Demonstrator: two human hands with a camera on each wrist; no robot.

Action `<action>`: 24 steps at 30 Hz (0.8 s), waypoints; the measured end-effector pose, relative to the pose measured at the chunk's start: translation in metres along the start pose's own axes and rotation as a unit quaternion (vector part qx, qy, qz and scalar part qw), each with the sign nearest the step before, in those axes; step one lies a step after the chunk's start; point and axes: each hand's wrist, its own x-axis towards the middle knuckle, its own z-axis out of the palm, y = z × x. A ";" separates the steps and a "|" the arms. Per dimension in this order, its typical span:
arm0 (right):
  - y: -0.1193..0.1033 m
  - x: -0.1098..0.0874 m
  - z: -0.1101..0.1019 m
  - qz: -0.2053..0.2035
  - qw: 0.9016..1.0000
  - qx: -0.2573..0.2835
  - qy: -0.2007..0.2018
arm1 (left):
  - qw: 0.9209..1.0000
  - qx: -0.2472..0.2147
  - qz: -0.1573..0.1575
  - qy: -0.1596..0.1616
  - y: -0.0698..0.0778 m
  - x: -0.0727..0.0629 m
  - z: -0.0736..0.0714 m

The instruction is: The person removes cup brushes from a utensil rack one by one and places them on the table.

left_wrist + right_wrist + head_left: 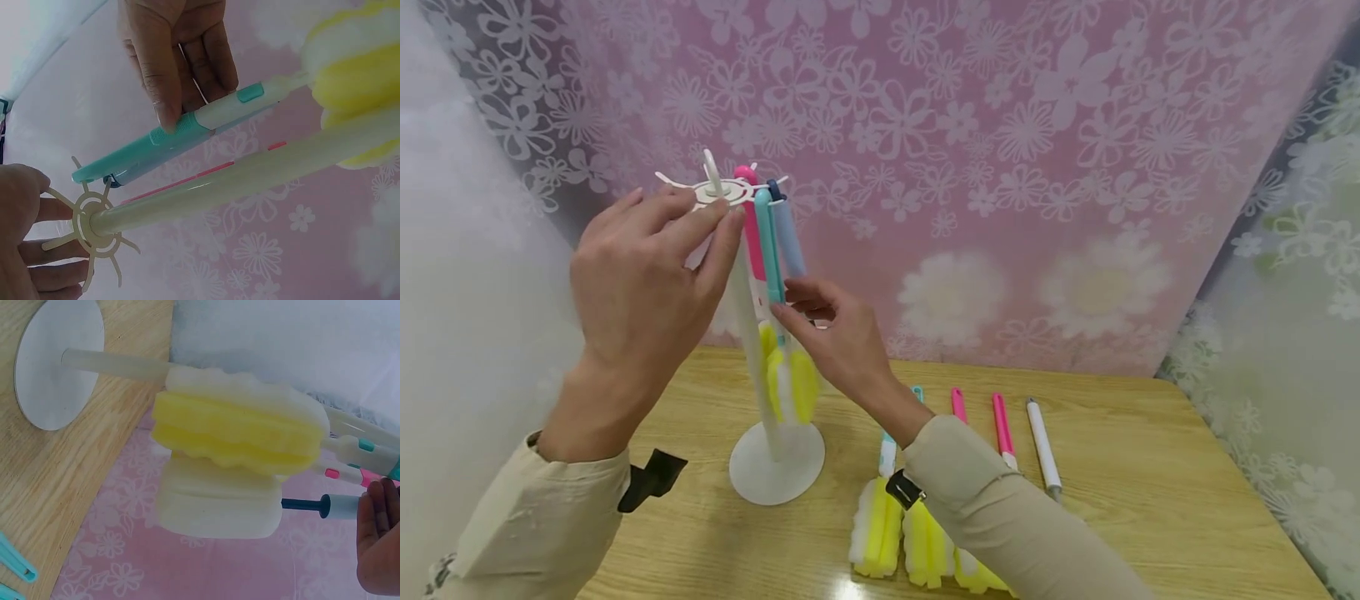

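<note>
A white rack (752, 350) with a round base and a ring of hooks stands on the table. My left hand (647, 258) holds the hook ring (85, 215) at its top. A teal-handled sponge brush (767, 242) hangs from the ring, its yellow and white sponge (237, 428) downward. My right hand (842, 333) pinches its handle, with the thumb (165, 94) on the teal grip and the other fingers behind. Beside it hang a pink-handled brush (752, 246) and a light-blue-handled brush (787, 237) with a white sponge (219, 500).
Right of the rack, the wooden table (1120, 500) bears a row of sponge brushes: one teal-handled (887, 454), two pink-handled (1002, 425), and a grey-white handle (1043, 446). My right forearm partly covers them. A floral curtain (1000, 208) stands behind the table.
</note>
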 end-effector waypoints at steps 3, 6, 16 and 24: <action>0.001 0.002 0.001 -0.008 1.000 0.016 -0.005 | 1.000 -0.001 -0.003 0.004 0.003 0.002 0.000; 0.001 0.003 0.002 -0.018 1.000 0.022 -0.008 | 1.000 0.002 -0.001 0.004 0.004 0.002 -0.001; -0.009 -0.006 -0.016 -0.032 0.999 0.026 0.008 | 1.000 -0.007 -0.015 0.007 0.008 0.000 0.003; -0.019 -0.021 -0.074 -0.043 0.998 0.000 0.052 | 1.000 -0.004 -0.025 0.011 0.007 -0.001 0.001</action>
